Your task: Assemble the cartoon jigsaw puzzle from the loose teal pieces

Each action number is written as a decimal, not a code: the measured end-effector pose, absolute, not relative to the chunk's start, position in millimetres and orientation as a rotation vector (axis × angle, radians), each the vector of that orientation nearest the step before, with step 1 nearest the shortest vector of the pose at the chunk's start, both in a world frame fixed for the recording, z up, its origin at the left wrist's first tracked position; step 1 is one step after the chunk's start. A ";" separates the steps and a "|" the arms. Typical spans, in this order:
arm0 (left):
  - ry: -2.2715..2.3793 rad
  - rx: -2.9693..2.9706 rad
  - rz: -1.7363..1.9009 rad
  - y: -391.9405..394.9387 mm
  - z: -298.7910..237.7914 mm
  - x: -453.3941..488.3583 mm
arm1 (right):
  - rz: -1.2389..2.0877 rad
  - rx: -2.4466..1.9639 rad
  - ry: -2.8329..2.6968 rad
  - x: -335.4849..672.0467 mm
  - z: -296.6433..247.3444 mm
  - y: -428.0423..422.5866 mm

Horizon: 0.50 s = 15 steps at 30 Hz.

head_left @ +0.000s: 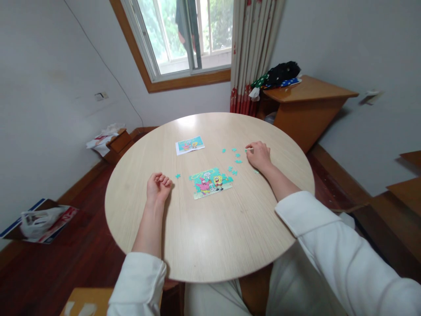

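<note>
The puzzle [212,184] lies on the desk [204,239] between the left hand [159,186], relaxed and half-curled with nothing seen in it, and the right hand [259,155], whose fingertips meet a piece [246,150]; whether they grip it, I cannot tell. Loose pieces [237,155] lie just left of the right hand. They should be light, stiff and apt to slide: pinch opposite edges, sparing the thin tabs, which could bend.

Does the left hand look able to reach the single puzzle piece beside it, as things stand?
Probably yes: the left hand lies close to that puzzle piece, and nothing visible stands between them, though its fingers are curled.
</note>
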<state>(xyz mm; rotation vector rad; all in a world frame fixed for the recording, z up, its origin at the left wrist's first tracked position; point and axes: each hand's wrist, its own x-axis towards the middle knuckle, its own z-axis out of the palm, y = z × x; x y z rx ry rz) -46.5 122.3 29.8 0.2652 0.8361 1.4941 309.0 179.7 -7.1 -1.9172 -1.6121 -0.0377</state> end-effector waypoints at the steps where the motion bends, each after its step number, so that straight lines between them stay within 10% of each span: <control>1: 0.843 0.277 1.492 122.3 29.9 -46.5 | -0.036 -1.878 -1.623 306.3 -5.5 178.1; 15: 0.846 0.281 1.485 122.0 31.0 -45.9 | 0.386 -1.127 -2.014 242.7 7.6 143.1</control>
